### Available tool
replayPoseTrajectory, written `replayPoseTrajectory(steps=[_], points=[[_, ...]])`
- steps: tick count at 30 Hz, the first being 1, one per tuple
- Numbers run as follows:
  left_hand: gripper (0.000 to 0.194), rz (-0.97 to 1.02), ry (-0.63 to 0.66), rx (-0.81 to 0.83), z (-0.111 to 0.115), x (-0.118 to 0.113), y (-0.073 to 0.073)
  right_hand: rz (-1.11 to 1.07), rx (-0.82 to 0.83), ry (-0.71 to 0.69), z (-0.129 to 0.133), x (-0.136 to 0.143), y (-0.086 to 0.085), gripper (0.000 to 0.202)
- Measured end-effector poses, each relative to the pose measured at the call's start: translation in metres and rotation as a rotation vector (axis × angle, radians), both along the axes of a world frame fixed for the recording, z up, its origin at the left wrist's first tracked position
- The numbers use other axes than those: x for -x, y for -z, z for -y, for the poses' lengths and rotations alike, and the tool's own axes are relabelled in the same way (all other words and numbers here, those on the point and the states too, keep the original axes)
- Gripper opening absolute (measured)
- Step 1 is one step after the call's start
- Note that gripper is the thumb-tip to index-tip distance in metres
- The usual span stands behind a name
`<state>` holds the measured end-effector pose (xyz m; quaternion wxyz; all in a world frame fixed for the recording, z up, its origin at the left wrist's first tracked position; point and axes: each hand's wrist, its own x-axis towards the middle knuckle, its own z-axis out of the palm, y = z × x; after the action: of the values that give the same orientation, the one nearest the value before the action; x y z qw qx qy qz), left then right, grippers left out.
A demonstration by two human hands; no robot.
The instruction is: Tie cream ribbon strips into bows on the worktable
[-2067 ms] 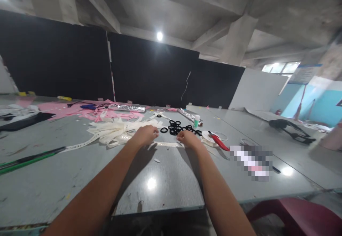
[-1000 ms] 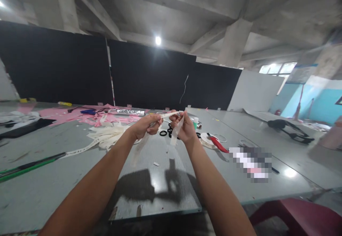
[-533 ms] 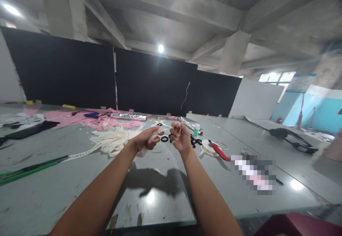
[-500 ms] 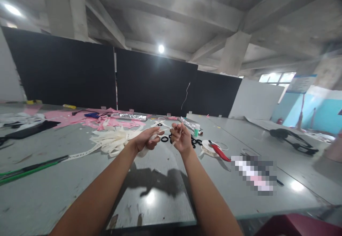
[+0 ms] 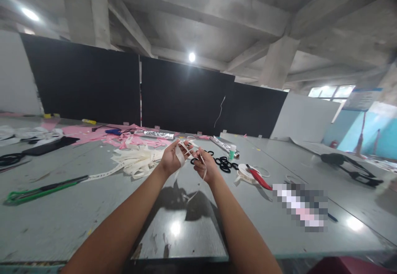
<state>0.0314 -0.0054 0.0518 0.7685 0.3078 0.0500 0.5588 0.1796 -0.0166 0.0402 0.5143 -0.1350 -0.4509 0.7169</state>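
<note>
My left hand (image 5: 171, 159) is palm up above the middle of the table, fingers partly curled around a narrow cream ribbon (image 5: 180, 156) that crosses the palm and fingers. Close beside it, my right hand (image 5: 207, 167) pinches the ribbon, and a strip trails down over its palm. The fingertips of both hands nearly meet, so how the ribbon runs between them is hard to make out. Several black rings (image 5: 223, 165) lie just beyond my right hand. To the left of my left hand spreads a heap of cream printed ribbons (image 5: 138, 162).
A ribbon roll (image 5: 245, 175) and a red-handled tool (image 5: 259, 179) lie to the right, near a small green-and-white bottle (image 5: 231, 153). A long green-and-black tool (image 5: 46, 190) rests at left. Pink sheets (image 5: 83, 132) and foil rolls (image 5: 159, 135) lie behind. A black strap (image 5: 349, 168) is far right.
My left hand has turned palm up and its fingers have opened somewhat, showing ribbon across it. My hands have come closer together. The view has shifted slightly left.
</note>
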Motion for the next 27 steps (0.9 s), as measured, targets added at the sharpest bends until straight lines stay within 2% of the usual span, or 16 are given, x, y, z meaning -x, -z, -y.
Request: replayPoseTrajectory(steps=[4, 10, 15, 20, 27], points=[[0.028, 0.026, -0.014, 0.011, -0.003, -0.003, 0.007, 0.006, -0.034, 0.149, -0.002, 0.010, 0.006, 0.026], [0.010, 0.034, -0.113, 0.029, -0.012, -0.002, 0.020, 0.075, -0.049, 0.213, -0.005, 0.010, 0.009, 0.026], [0.017, -0.040, -0.095, 0.044, -0.013, -0.003, 0.026, 0.042, -0.072, 0.287, -0.008, 0.008, 0.012, 0.028], [0.015, -0.034, -0.048, -0.005, -0.011, -0.003, 0.027, -0.031, -0.037, 0.260, -0.010, 0.004, 0.012, 0.026], [0.011, -0.028, -0.044, 0.008, -0.010, -0.004, 0.025, -0.063, -0.042, 0.207, -0.010, 0.003, 0.011, 0.023]])
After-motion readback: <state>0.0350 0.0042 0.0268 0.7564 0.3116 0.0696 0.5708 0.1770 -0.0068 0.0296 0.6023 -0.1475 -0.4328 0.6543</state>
